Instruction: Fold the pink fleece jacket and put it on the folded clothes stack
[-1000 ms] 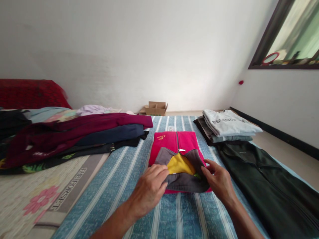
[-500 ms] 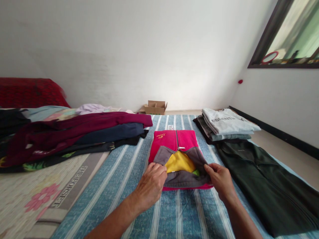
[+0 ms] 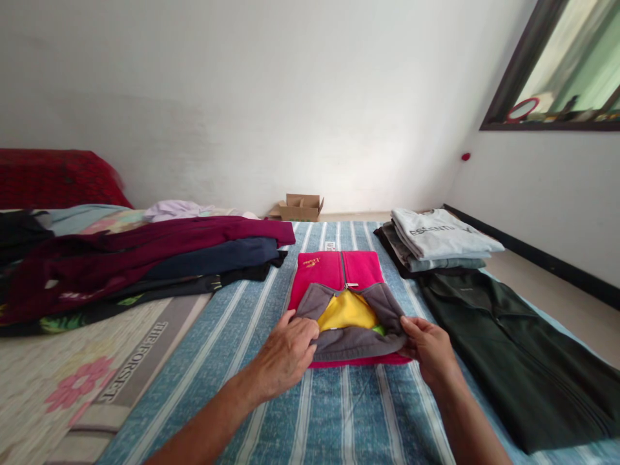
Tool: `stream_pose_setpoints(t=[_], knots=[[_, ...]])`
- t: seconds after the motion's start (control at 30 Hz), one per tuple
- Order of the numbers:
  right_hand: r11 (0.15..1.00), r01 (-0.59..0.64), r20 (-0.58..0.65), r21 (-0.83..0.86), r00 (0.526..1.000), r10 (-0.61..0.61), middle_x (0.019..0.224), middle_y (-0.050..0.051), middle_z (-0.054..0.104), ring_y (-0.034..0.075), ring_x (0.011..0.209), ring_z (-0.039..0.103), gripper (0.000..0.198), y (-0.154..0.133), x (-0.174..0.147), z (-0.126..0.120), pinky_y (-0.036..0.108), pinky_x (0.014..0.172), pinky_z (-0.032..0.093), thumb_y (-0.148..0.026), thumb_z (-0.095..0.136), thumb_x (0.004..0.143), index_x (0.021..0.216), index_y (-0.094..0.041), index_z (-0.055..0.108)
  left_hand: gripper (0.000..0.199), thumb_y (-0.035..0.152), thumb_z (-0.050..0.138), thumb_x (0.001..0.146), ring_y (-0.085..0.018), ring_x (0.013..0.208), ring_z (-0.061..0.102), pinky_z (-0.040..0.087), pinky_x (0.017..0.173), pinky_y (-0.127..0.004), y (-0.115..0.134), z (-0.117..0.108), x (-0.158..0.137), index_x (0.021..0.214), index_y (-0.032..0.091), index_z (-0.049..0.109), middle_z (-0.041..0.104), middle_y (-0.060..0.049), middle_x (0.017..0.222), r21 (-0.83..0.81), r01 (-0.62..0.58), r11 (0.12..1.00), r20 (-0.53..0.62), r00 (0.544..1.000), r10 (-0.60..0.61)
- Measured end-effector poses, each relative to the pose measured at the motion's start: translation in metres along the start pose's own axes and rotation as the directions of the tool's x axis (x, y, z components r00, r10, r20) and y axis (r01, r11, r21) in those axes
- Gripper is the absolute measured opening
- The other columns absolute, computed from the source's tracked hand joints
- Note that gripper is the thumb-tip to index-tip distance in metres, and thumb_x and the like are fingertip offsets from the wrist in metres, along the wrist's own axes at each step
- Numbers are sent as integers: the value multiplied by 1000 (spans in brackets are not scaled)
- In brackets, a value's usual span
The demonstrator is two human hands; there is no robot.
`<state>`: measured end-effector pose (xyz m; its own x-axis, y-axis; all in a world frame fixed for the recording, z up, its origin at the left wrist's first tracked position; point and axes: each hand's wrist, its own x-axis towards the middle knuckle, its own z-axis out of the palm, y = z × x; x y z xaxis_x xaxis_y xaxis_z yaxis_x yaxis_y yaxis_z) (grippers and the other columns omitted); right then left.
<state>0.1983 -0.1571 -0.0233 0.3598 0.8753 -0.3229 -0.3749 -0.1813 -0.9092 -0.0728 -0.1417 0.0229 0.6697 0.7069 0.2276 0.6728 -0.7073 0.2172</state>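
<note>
A folded pink zip-up jacket lies on the blue striped bedsheet in front of me, its grey collar toward me. Yellow lining shows inside the neck opening, with a bit of green at its right. My left hand pinches the left side of the collar, fingers closed. At the opposite side, my right hand grips the collar's right edge between thumb and fingers. The jacket's zip pull sits at the top of the neck opening.
To the right lie a dark green jacket and a stack of folded clothes topped by a white shirt. Maroon clothing is heaped over dark garments at left. A cardboard box stands by the far wall.
Both hands keep hold of the collar and have moved slightly apart, the left one a little leftward. The collar's near edge is drawn straighter. The view has shifted slightly.
</note>
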Motion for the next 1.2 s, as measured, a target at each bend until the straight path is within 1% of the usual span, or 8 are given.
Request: stream_pose_setpoints(t=[0.1,0.17,0.3,0.37,0.43,0.7,1.0,1.2], knots=[[965,173,-7,-197,984,-178,54,-3,57,12,43,51,45,0,-6,-2,24,41,42,-52,73,57,80,-15,59,17,12,53,77,-19,90,56,22,105,-52,9,-2,3,92,20,48,60,-2,92,67,-4,998,27,1000,2],[838,336,4,-429,929,-370,65,1,62,16,52,56,42,-2,-15,-5,26,47,45,-49,66,68,93,-15,60,23,12,57,75,-20,94,56,21,106,-52,12,-2,5,95,20,49,60,-3,97,94,-25,995,39,999,22],[319,663,315,-677,653,-688,93,7,64,20,80,61,21,-12,-42,-7,32,68,51,-33,52,83,96,-20,62,25,9,58,74,-20,96,55,21,106,-50,11,-2,5,95,20,51,59,-3,99,118,-53,992,45,998,48],[88,796,550,-598,488,-678,97,7,63,20,91,59,16,-15,-52,-4,33,77,50,-23,49,86,96,-21,61,24,8,58,74,-19,93,55,22,106,-49,10,-1,5,94,20,52,58,-2,96,134,-52,990,50,998,45],[-57,854,716,-518,396,-575,96,7,63,20,94,57,19,-14,-57,0,32,78,49,-15,48,85,99,-22,59,23,7,57,73,-18,89,55,22,106,-49,10,0,5,92,20,53,58,-2,92,160,-45,986,66,997,35],[-334,733,796,-593,471,-380,81,2,58,20,78,54,29,-2,-43,8,29,60,41,-1,53,70,89,-22,54,20,8,59,72,-20,87,56,27,103,-48,12,-5,11,89,18,58,59,-3,87,180,8,984,142,989,-35],[-421,714,783,-559,287,-552,69,3,50,18,68,45,17,10,-20,1,29,54,30,-6,44,83,74,-20,50,24,10,55,73,-18,91,57,28,102,-43,-1,-7,15,93,22,62,61,-1,90,19,59,998,170,983,-61],[-466,728,787,-503,161,-596,70,3,50,16,70,46,21,15,-6,-8,26,57,34,-2,38,81,73,-18,50,15,15,54,71,-15,74,55,41,77,-27,-16,-9,22,81,19,64,59,2,72,-91,57,994,125,991,-46]])
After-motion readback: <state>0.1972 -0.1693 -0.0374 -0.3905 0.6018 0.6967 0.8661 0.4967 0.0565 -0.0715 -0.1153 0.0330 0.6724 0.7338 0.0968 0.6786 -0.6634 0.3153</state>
